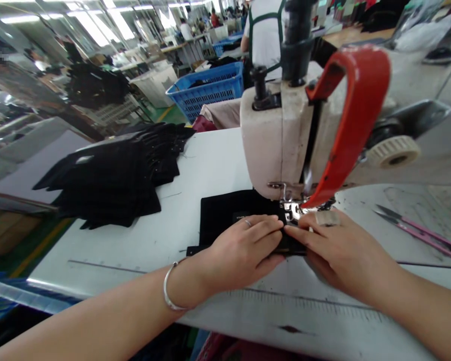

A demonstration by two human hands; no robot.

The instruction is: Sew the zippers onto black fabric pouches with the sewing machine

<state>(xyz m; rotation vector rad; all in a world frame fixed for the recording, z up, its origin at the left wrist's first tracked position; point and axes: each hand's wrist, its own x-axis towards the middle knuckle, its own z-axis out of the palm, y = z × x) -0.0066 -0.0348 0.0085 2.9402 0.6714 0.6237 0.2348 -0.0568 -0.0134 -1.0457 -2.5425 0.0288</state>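
A black fabric piece [220, 213] with a small label [242, 216] lies on the sewing machine's bed, its right part under the presser foot [291, 213]. My left hand [244, 245], wearing a ring and a silver bangle, is closed on its near edge: fingers together on top, thumb low at the front. Just right of the foot, my right hand [334, 245] has its fingers closed at the fabric's right end. A pale wrap [326, 218] circles one of its fingers. Both hands' fingertips nearly meet, and they hide part of the near edge.
Black cut pieces [113, 175] are stacked at the table's left. Pink-handled thread snips [421, 230] lie right of the machine head [274, 145], whose red curved guard [361, 115] stands over my right hand. Beyond the table are a blue crate [210, 87] and a person [265, 32].
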